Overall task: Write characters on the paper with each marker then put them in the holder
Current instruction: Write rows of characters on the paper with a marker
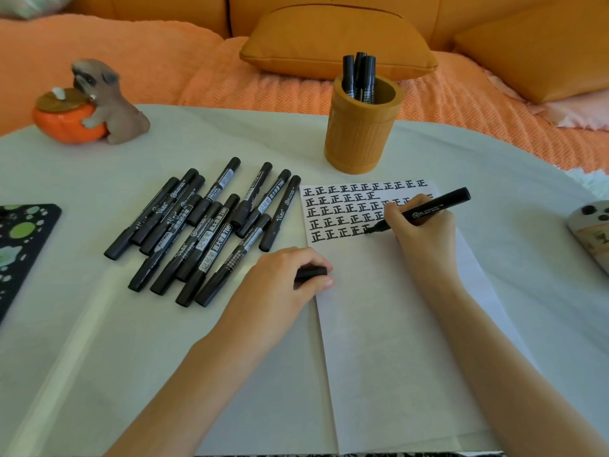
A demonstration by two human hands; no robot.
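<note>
Two hands are at work over the paper (389, 324), and we see the right hand (421, 222) wrapped firmly around a black marker (431, 207), its tip pressed to the sheet at the end of the fifth row of characters (336, 233). The marker's back end angles up and away to the right. Over to the left hand (290, 275): its fingers curl closed around a small black cap (311, 273), and it rests right at the left edge of the paper.

We count five rows of the same bold black character across the top of the sheet, the bottom row the shortest; the right hand covers the ends of the middle rows. Below them the sheet is blank.

Just left of the paper lies a loose heap of black markers (201, 232), capped and overlapping one another on the white tabletop (99, 357). Behind the paper stands the orange holder (361, 133), upright, with three black markers (359, 77) leaning against its far-left rim.

Further out, at far left, we spot a dog figurine (105, 100) hugging an orange pot (69, 122), and a dark patterned object (23, 245) at the left edge. Behind the tabletop, orange cushions (336, 41) sit on an orange sofa.
</note>
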